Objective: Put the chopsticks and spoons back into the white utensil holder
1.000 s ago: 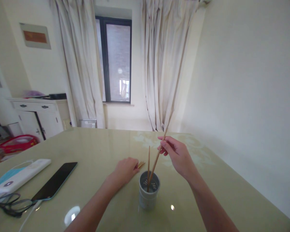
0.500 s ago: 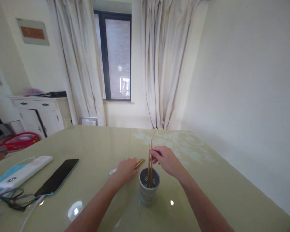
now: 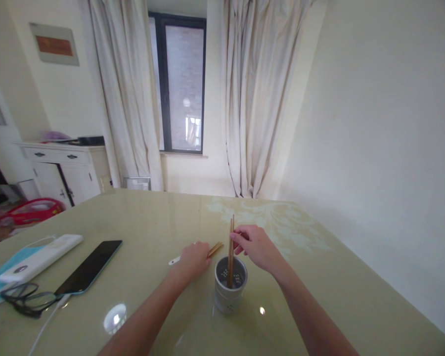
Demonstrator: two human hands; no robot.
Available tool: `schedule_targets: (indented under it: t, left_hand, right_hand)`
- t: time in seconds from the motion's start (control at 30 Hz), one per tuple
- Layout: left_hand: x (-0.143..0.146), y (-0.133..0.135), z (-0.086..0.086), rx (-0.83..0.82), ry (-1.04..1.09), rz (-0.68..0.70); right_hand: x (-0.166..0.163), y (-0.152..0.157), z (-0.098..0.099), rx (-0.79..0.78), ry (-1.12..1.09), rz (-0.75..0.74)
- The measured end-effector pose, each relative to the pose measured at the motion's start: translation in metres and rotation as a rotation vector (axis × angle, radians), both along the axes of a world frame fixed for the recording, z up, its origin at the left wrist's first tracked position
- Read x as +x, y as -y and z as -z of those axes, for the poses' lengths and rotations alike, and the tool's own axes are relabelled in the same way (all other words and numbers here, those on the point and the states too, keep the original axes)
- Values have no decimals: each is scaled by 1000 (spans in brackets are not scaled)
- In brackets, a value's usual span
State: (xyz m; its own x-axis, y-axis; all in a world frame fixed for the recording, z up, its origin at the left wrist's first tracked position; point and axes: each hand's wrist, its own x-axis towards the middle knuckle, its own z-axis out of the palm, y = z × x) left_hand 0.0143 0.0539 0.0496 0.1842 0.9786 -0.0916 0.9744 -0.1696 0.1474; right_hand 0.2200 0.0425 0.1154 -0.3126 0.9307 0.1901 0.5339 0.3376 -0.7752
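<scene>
A grey chopstick holder [image 3: 228, 299] with small holes in its base stands upright on the table. Two wooden chopsticks [image 3: 230, 257] rise from inside it, close together. My right hand [image 3: 250, 243] pinches them near their upper ends, fingers closed, just above the rim. To the left of the holder, my left hand [image 3: 195, 259] lies low on the table, its fingers curled over more wooden chopsticks [image 3: 215, 248], whose tips stick out on the right. A white handle end [image 3: 174, 260] pokes out from the other side of that hand; the rest of it is hidden.
On the left of the table [image 3: 163, 217] lie a black phone [image 3: 89, 267] with a white cable, eyeglasses [image 3: 33, 302], a white oblong device [image 3: 40, 259] and a blue mask [image 3: 17, 267]. A wall borders the right side, with curtains and a window behind.
The two chopsticks in my right hand have come closer together, the left one shifting toward the other. My left hand stays in place. The view has shifted slightly.
</scene>
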Motion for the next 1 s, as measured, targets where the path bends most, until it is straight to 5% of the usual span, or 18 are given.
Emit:
schedule_targets:
  t: [0.2,0.5,0.77,0.9,1.0]
  left_hand:
    - [2,1,1,3,38,6]
    - [3,2,-10,31,116,-29]
    - [-27,-7,-49,103,527,-72]
    - [-27,12,-80,164,917,120]
    - [-16,34,-98,285,1019,267]
  right_hand:
    - [3,2,-5,4,50,15]
    - [16,3,-20,271,51,167]
    - [9,15,-31,504,-157,248]
    - [0,25,-35,455,-259,200]
    - [-7,32,-36,317,-370,79]
